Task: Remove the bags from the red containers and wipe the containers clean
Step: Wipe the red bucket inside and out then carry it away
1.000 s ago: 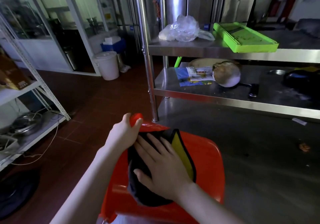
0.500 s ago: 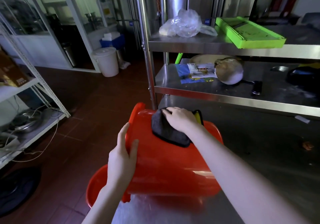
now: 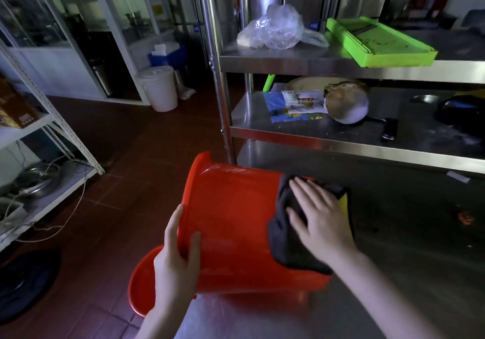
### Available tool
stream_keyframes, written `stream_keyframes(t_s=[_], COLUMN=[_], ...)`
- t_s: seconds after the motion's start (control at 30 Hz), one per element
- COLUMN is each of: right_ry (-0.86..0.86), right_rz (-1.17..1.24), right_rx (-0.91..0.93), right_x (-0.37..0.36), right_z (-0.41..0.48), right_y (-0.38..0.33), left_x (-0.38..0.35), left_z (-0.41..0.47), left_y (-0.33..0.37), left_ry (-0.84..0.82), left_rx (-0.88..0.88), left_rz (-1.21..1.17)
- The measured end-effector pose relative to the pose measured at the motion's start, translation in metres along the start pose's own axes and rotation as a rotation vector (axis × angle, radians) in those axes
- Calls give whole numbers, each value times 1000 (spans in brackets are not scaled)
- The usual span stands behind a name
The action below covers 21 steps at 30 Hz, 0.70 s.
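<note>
red container (image 3: 231,223) lying on its side at the edge of the steel table (image 3: 406,260), its rim gripped by the left hand (image 3: 175,262), while the flat, open-fingered right hand (image 3: 317,220) presses a dark cloth (image 3: 286,236) against its base.

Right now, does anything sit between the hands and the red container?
Only the dark cloth, pressed under the flat right hand against the red container wall. The left hand grips its rim directly.
</note>
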State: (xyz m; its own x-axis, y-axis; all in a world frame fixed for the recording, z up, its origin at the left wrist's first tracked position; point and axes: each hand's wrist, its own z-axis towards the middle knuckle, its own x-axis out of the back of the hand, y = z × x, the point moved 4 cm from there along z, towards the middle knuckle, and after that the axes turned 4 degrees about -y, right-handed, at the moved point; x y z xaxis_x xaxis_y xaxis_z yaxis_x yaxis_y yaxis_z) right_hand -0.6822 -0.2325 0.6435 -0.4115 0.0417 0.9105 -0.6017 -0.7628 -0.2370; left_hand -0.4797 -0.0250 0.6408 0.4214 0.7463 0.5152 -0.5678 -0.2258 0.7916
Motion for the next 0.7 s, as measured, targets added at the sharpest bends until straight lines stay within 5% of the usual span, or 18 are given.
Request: stream_keyframes(t_s=[0.17,0.37,0.53,0.7], right_ry=[-330,-97,-148,-168], right_rz=[343,217,25,-34], right_rx=[-333,-35,188,238], right_x=[-7,3,5,2], right_z=[55,13,-31,-30], right_y=[63,30,-24,-60], left_x=[3,24,19,23], left_z=[-18,38,120,116], left_y=[-9,4,17,4], left_ry=[-1,-53,-262,-186], left_rx=[28,23,174,73], left_rz=[-27,154,432,420])
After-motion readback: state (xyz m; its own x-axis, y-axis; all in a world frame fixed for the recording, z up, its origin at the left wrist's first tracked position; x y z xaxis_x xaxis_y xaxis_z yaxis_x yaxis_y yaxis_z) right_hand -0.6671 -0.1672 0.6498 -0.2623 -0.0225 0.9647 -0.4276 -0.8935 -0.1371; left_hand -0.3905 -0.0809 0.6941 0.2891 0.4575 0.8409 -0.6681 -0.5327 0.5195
